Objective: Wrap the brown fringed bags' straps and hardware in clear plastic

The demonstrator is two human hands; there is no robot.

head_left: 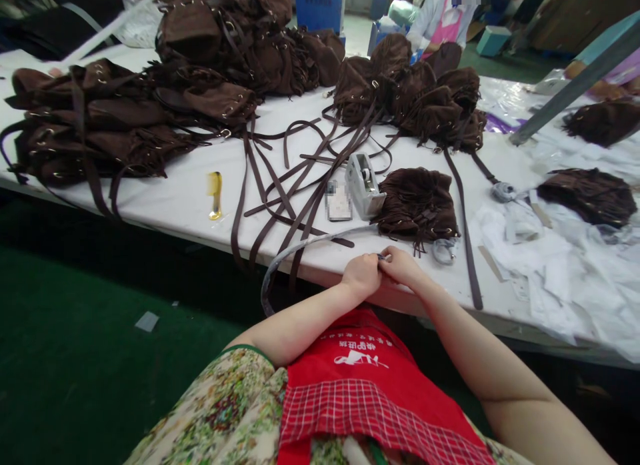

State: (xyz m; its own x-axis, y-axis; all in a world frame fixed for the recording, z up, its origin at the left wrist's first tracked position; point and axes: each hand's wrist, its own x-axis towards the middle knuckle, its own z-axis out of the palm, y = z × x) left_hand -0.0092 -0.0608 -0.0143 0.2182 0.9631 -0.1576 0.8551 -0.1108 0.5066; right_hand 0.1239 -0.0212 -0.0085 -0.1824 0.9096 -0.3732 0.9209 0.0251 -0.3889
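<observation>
At the table's front edge my left hand [363,276] and my right hand [401,266] meet, fingers closed. Between the fingertips shows a small dark bit, seemingly part of the strap [300,243], which is wrapped in greyish film. This strap runs from beside a brown fringed bag [417,201], loops left and hangs below the table edge. The bag lies just beyond my hands, with a film-wrapped ring [444,250] at its front right corner. A grey tape dispenser [364,185] touches the bag's left side, beside a small white card [339,208].
Brown bags [125,111] are heaped on the white table [200,218], with more bags [415,91] behind. Loose dark straps spread across the middle. A yellow tool [215,195] lies left. White wrapping [560,271] covers the right; a grey pole [575,85] slants there. Co-workers [440,18] stand opposite.
</observation>
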